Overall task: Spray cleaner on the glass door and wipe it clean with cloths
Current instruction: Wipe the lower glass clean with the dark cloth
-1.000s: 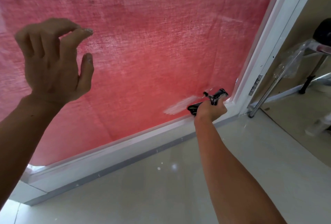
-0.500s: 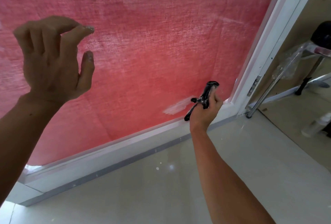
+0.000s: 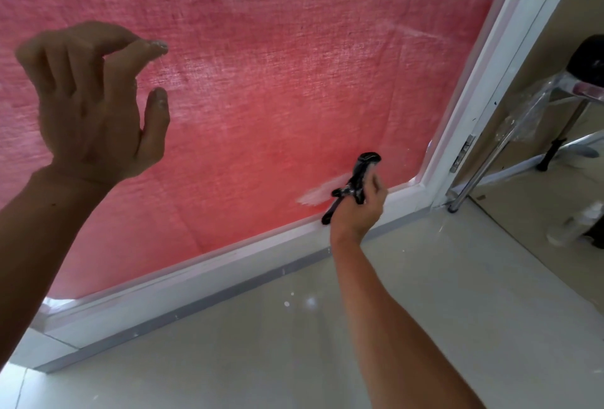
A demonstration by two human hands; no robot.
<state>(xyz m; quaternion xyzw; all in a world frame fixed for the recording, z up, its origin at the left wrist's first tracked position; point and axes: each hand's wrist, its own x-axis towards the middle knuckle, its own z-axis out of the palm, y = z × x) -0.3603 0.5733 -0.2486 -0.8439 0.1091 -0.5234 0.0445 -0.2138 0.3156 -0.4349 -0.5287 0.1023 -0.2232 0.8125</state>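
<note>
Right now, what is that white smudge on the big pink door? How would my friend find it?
Start at the big glass door with pink woven fabric behind it, then drop to its lower right, just above the white bottom frame. The white streak sits left of the right hand, which grips a black tool. It's the only bright white patch there.

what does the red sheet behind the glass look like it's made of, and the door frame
Red sheet: likely woven fabric or mesh; a crisscross thread texture and fold creases show, matte. Door frame: smooth white, slightly glossy, perhaps painted metal or plastic; which one is unclear.
</note>
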